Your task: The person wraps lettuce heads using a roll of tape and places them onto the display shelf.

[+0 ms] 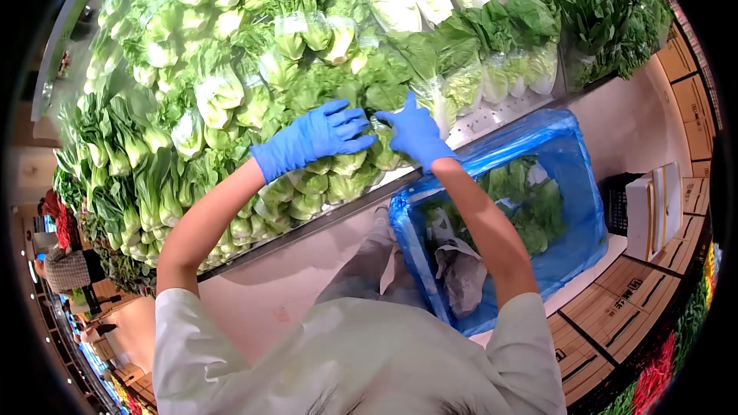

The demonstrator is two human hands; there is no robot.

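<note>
My left hand [314, 138], in a blue glove, lies with its fingers apart on the leafy heads at the middle of the vegetable display. Just right of it, my right hand [415, 131], gloved the same way, touches the greens near the shelf's front, its index finger stretched forward and thumb pointing left. Pale green bunched heads [301, 204] lie below my left hand. Behind both hands are darker leafy greens [388, 96]. Wrapped long cabbages [463, 88] lie to the right of my right hand.
A crate lined with blue plastic [580, 207] stands below right, holding loose leaves and a crumpled bag [461, 277]. The shelf's metal edge [284, 240] runs diagonally. Cardboard boxes [626, 300] line the right. Another person [69, 269] is at the far left.
</note>
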